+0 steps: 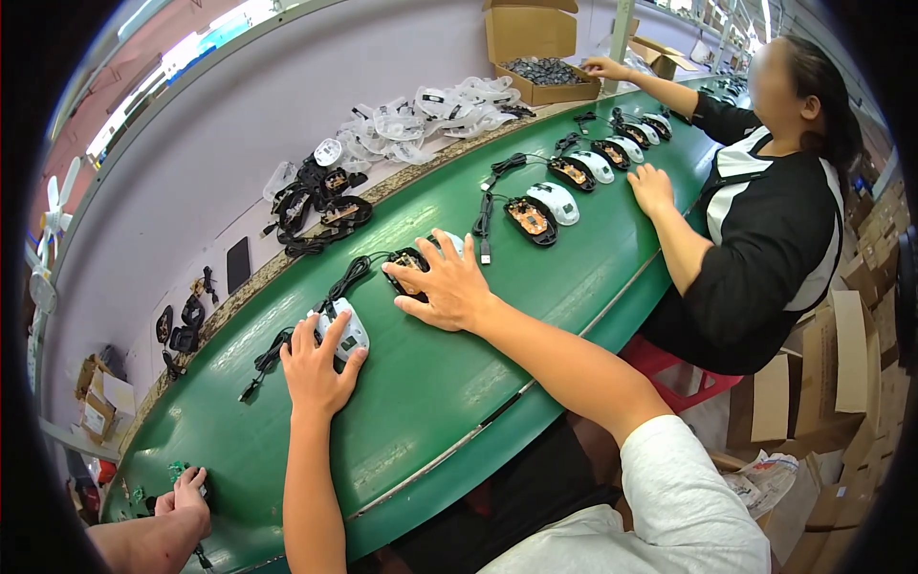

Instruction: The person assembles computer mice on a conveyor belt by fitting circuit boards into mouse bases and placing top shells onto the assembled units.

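A white computer mouse shell (pixel 351 332) lies by my left hand (pixel 318 371); my thumb rests at its near edge and my fingers bend over its left side, partly hiding it. To the right, my right hand (pixel 449 292) spreads its fingers over an opened black mouse base (pixel 407 271) with its circuit board showing. A white top shell (pixel 448 243) lies just beyond, partly covered by the same hand. A coiled black cable (pixel 349 278) runs between the two mice, and another cable (pixel 264 364) lies left of my left hand.
Opened mice (pixel 531 220) with white shells line the green belt (pixel 564 287) toward a co-worker (pixel 765 210) at the right. Clear shells (pixel 411 124), black bases (pixel 320 196) and a phone (pixel 238 265) occupy the back ledge. Another person's hand (pixel 187 496) works at lower left.
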`<state>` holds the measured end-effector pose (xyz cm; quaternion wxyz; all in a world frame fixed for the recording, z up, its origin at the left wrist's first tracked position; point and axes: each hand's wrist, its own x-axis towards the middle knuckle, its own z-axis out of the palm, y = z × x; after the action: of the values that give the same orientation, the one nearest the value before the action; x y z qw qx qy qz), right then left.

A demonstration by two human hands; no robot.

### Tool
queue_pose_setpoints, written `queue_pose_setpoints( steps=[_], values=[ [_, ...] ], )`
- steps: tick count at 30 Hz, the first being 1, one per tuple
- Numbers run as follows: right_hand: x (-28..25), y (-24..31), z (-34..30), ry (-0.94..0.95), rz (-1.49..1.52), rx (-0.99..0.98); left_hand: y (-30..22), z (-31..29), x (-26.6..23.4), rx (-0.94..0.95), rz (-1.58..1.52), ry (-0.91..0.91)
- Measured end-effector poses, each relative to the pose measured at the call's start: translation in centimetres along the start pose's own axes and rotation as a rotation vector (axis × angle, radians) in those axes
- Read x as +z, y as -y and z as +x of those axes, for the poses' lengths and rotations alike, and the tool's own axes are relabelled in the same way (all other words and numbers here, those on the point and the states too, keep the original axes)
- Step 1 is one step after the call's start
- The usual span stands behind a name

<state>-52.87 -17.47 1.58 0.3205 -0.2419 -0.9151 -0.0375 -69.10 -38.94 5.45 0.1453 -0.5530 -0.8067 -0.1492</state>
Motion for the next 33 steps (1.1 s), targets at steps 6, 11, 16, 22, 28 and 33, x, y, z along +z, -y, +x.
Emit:
queue_pose_setpoints(
  steps=[6,11,16,22,28,33],
  values=[
    [-1.3,-0.1,0.3,-0.187,0.002,-0.046,-0.7,-0.5,-0.9,0.072,0.166,-0.077],
    [-2.9,0.2,0.3,-0.165,0.165,-0.068,-0.3,-2.5,-2.3,0.076,0.096,-0.088],
    [-3.8,0.4,-0.3,-0.167,0.258,-0.104,1.2,-4.3,-3.2,0.022,-0.049,-0.012],
    [-3.5,0.4,-0.8,-0.145,0.298,-0.135,3.4,-4.7,-1.2,-0.016,-0.079,-0.032],
    [-3.0,0.9,-1.2,-0.086,0.342,-0.175,3.3,-3.9,-0.8,0.006,0.003,-0.027],
    [-2.9,1.4,-1.6,-0.073,0.344,-0.212,2.5,-4.1,0.1,-0.029,-0.038,-0.041]
  ],
)
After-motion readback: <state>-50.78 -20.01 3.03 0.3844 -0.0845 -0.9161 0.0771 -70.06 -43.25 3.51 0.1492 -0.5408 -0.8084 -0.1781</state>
